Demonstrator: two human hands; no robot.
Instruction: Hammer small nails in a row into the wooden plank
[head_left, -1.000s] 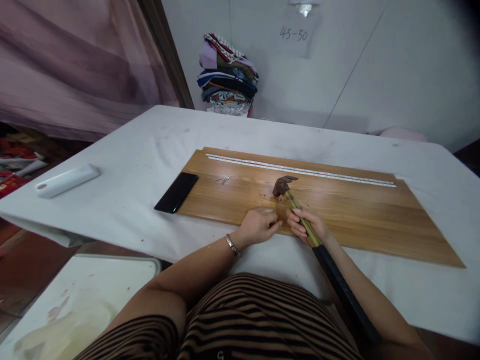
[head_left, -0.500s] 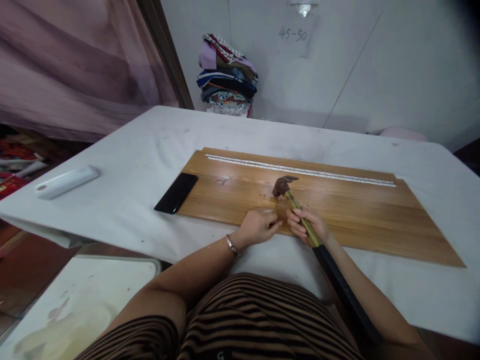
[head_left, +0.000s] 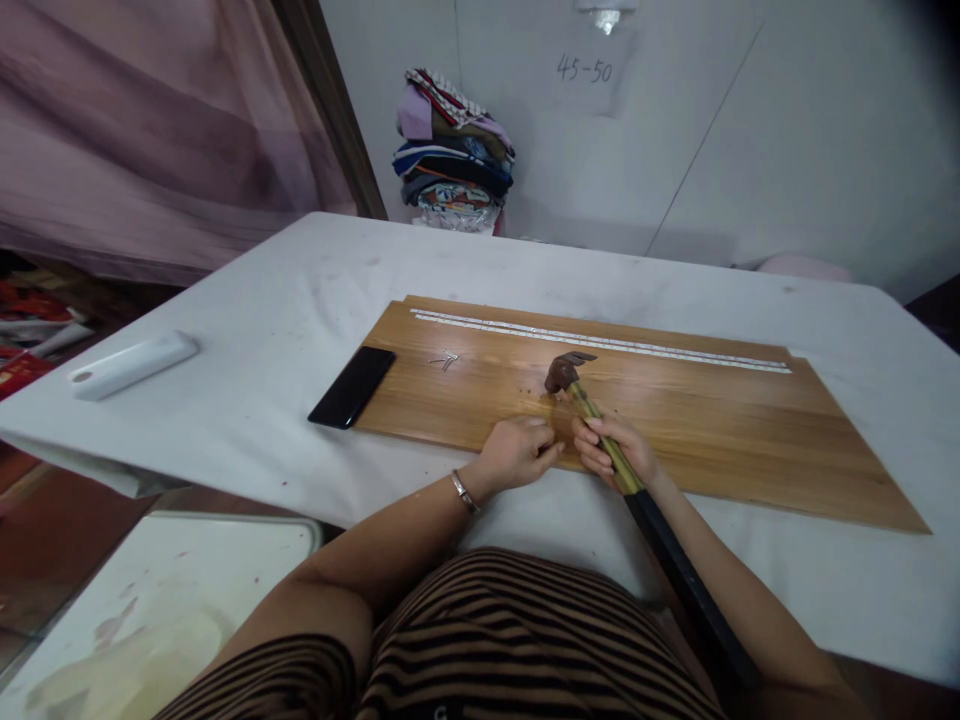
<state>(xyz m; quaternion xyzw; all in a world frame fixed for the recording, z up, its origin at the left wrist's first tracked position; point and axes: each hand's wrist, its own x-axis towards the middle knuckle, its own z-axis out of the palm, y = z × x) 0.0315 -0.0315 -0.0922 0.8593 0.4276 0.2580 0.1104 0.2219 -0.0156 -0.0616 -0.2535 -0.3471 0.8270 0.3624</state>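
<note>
Hammer (head_left: 646, 512) in grip: a person's right hand (head_left: 634, 450) closes round the yellow part of the handle, between the rusty-brown head (head_left: 561, 374) and the black lower grip; the head stands over the middle of a wood-grain board (head_left: 735, 430), claw pointing right, though whether its face touches the surface cannot be told; the left hand (head_left: 517, 450), a metal bracelet (head_left: 465, 492) at its wrist, rests at the board's near edge, fingers curled in narrow, and whether they hold anything is hidden; a few dark crumbs (head_left: 525, 391) lie just left of the head; the board lies on a white-covered bench (head_left: 247, 430), with a loose cluster of what look like nails (head_left: 448, 359) well left of the hammer, two pale strips (head_left: 525, 326) along its far side and a black phone (head_left: 352, 387) at its left end; so high a hold appears suited to short, controlled strokes; good handling would, by judgement, want the face square to the surface, the wrist loose, the left fingertips clear of the head; a hold farther down would likely give more force but poorer aim.
</note>
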